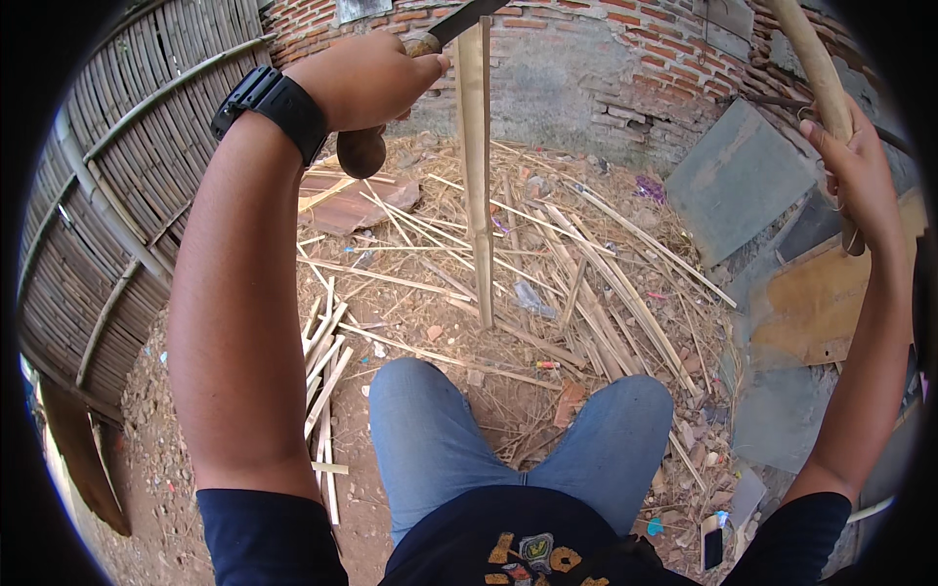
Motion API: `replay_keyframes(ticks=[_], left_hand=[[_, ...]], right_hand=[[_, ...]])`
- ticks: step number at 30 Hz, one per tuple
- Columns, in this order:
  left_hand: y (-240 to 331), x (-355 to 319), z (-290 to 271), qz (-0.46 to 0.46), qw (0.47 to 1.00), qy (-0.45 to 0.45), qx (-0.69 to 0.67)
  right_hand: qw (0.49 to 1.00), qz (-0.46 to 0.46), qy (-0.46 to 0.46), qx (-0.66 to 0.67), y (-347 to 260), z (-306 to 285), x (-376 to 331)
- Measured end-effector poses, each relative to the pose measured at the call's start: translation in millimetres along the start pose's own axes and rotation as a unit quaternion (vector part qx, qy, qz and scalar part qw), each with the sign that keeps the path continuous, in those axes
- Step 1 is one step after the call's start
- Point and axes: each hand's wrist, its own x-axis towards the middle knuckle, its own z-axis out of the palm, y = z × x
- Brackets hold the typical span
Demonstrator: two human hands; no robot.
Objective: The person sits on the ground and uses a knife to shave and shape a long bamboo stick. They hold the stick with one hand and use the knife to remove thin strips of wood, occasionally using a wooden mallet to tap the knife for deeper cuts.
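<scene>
My left hand [366,80], below a black wristwatch [269,105], is closed around the wooden handle of a machete [459,21]. The handle's rounded end sticks out beneath my fist. The dark blade slants up to the right, at the top of an upright split bamboo piece [474,166]; I cannot tell how deep it sits. That bamboo stands on the ground in front of my knees. On the right, raised to about the same height, my right hand [865,176] grips a thick wooden stick [816,63], whose upper end leaves the picture.
Thin bamboo strips [625,293] litter the ground ahead, and more strips [327,371] lie left of my knees. A woven bamboo fence [127,146] stands left, a brick wall [576,78] behind. Grey sheets [743,181] lean at the right. A phone [712,547] lies lower right.
</scene>
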Motion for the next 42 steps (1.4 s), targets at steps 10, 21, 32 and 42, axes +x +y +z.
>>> replay_keyframes(ticks=[10, 21, 32, 42], left_hand=[[0.2, 3.1, 10.0, 0.002, 0.999, 0.015, -0.051], [-16.9, 2.6, 9.8, -0.021, 1.0, 0.014, -0.016], [-9.7, 5.8, 17.0, -0.006, 0.999, 0.023, -0.038], [-1.8, 7.2, 20.4, 0.01, 1.0, 0.01, 0.012]], right_hand=[[0.993, -0.031, 0.055, 0.095, -1.5, 37.7, 14.9], [0.987, -0.084, -0.126, -0.053, -4.3, 71.2, -23.5], [0.99, -0.036, 0.117, 0.075, -28.0, -5.6, 15.0], [0.983, -0.128, -0.117, -0.053, -5.5, 101.9, -21.9]])
